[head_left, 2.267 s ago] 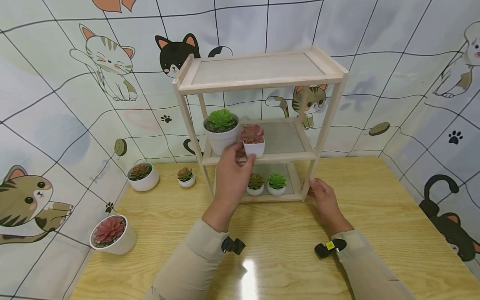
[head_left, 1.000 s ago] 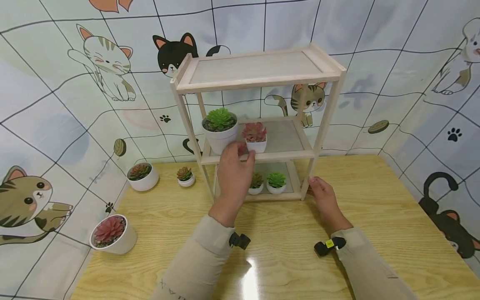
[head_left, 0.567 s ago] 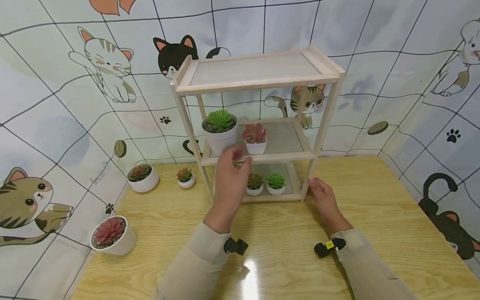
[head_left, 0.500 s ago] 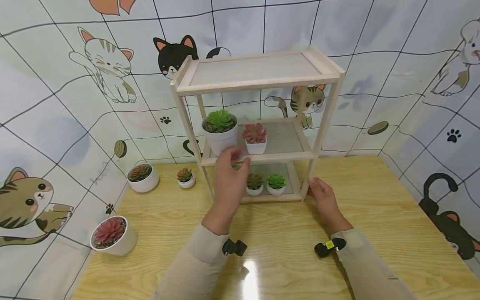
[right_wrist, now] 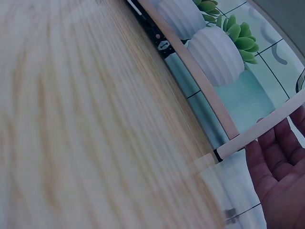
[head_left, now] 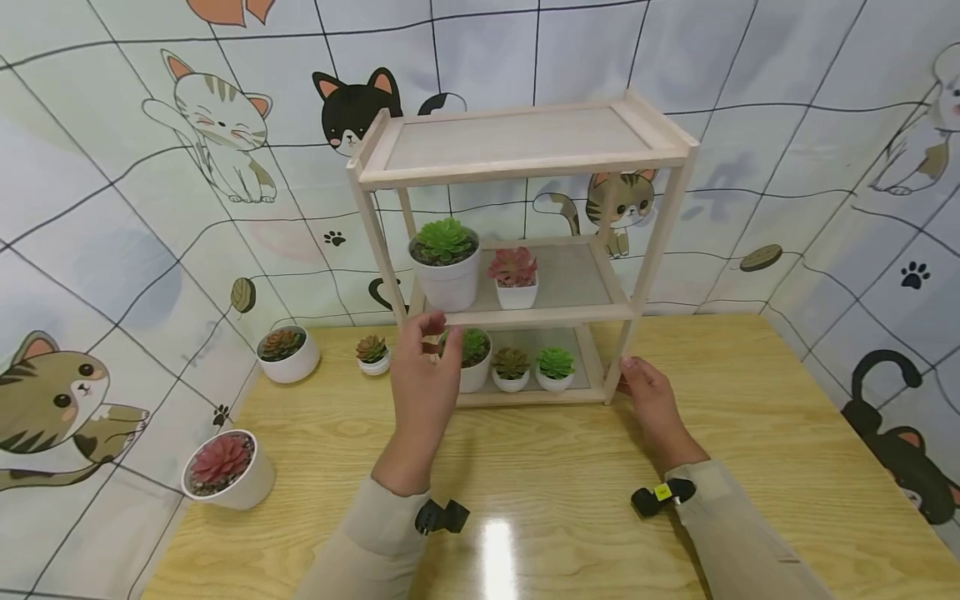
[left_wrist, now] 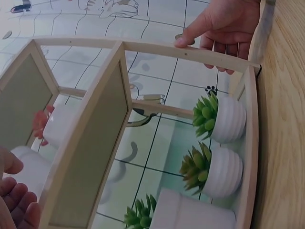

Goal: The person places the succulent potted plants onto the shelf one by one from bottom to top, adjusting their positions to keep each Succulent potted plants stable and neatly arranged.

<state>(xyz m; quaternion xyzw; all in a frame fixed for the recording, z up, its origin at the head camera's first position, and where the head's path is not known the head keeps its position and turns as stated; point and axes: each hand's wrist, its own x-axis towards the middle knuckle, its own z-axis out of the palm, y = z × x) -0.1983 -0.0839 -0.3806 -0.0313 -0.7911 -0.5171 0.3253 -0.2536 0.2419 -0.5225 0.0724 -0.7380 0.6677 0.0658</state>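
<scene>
Tabletop (head_left: 570, 467) under upright rack (head_left: 525, 172), long shelves (head_left: 566, 275) crosswise; left fingers (head_left: 412, 333) free, right fingers (right_wrist: 259, 169) round post (right_wrist: 264, 126)

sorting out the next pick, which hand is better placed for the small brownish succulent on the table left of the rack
Left, most likely: the left hand looks empty and is near that small brownish succulent. The right hand grips the front right post of the wooden rack, farther away.

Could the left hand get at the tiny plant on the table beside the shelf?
Probably yes: the left hand looks empty, and the tiny plant stands nearby to its left, with nothing visible between.
</scene>
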